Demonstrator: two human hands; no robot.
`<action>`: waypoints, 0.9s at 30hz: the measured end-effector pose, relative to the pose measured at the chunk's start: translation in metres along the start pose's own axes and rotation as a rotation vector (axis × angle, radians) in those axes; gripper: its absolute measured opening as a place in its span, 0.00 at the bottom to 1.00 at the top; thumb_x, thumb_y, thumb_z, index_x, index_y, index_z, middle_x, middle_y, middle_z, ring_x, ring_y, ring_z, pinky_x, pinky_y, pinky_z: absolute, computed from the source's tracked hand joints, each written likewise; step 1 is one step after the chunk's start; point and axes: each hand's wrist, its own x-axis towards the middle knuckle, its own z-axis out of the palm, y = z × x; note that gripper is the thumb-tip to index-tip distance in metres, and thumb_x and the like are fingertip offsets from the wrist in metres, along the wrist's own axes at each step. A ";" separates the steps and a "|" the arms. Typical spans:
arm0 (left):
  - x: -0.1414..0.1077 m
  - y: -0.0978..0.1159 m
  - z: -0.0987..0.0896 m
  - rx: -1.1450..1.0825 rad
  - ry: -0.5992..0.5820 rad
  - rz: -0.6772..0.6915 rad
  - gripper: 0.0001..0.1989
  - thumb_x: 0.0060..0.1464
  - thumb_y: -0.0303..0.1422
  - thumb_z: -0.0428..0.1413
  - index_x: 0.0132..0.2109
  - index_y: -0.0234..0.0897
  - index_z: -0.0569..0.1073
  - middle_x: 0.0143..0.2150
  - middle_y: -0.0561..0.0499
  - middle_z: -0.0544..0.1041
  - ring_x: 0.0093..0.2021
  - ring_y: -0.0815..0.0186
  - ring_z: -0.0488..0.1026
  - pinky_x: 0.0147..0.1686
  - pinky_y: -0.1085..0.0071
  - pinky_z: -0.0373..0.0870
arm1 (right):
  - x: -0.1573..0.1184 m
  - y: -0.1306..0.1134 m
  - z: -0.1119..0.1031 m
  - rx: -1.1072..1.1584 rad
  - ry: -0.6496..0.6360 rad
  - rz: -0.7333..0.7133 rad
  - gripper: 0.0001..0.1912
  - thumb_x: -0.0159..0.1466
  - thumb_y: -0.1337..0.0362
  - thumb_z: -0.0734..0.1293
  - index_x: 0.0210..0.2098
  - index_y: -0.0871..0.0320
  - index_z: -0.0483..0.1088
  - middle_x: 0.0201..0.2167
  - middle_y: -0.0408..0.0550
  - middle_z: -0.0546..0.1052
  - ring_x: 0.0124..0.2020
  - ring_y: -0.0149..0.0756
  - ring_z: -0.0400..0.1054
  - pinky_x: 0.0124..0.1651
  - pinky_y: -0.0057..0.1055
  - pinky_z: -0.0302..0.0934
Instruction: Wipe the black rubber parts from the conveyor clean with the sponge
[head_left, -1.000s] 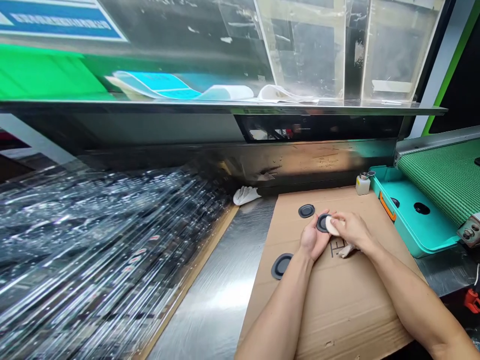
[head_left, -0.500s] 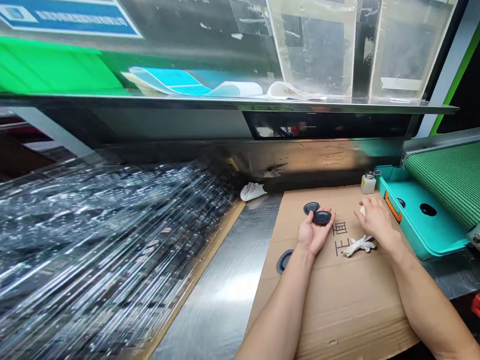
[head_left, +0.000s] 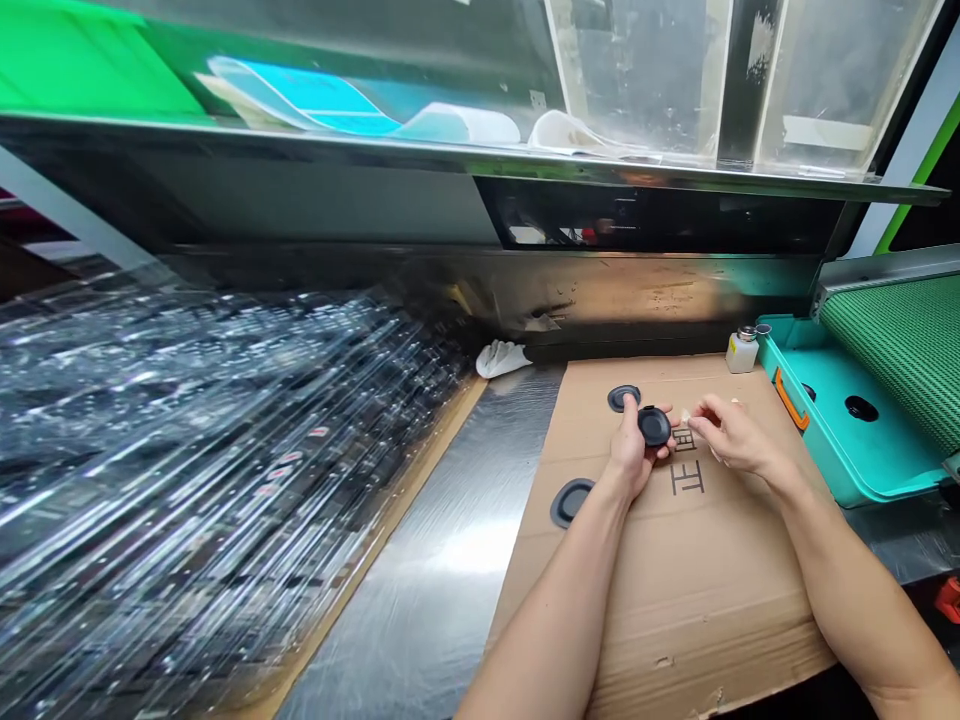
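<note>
My left hand (head_left: 632,447) grips a round black plastic disc with a raised rim (head_left: 655,427), its dished face turned up. My right hand (head_left: 731,434) is closed in a pinch just right of the disc. A small whitish piece (head_left: 685,416) shows at its fingertips, too small to identify. Behind my left hand lies another black disc (head_left: 622,398) on the cardboard sheet (head_left: 675,590). A third, larger-looking black disc (head_left: 572,502) rests nearer, beside my left forearm.
A small white pump bottle (head_left: 742,350) stands at the cardboard's back right corner. Beside it sits a turquoise tray (head_left: 870,470) with black pieces inside, next to a green conveyor belt (head_left: 900,340). Clear plastic-wrapped stock (head_left: 247,480) fills the left. A crumpled white glove-like item (head_left: 502,358) lies behind.
My left hand has tilted the disc toward me. My right hand has moved left toward it, now pinching a small whitish piece. The white bundle on the cardboard is no longer visible.
</note>
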 end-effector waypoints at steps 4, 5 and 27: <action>-0.005 -0.009 0.006 0.254 -0.005 0.056 0.37 0.60 0.61 0.42 0.38 0.30 0.76 0.21 0.44 0.76 0.13 0.69 0.66 0.13 0.74 0.54 | 0.006 0.002 0.019 0.054 0.159 -0.077 0.10 0.68 0.64 0.64 0.49 0.57 0.70 0.42 0.49 0.79 0.43 0.35 0.72 0.45 0.29 0.62; -0.006 -0.010 0.007 0.305 -0.013 0.060 0.38 0.59 0.62 0.41 0.37 0.31 0.77 0.19 0.46 0.75 0.12 0.70 0.64 0.13 0.74 0.54 | 0.007 0.002 0.023 0.026 0.173 -0.102 0.10 0.68 0.64 0.64 0.49 0.56 0.71 0.43 0.49 0.79 0.43 0.36 0.72 0.45 0.30 0.63; -0.005 -0.017 0.009 0.426 0.015 0.014 0.40 0.55 0.66 0.41 0.29 0.33 0.75 0.13 0.46 0.71 0.13 0.63 0.69 0.11 0.72 0.59 | 0.009 0.010 0.040 -0.385 0.156 -0.141 0.09 0.70 0.66 0.61 0.40 0.58 0.73 0.37 0.50 0.77 0.40 0.36 0.70 0.42 0.29 0.60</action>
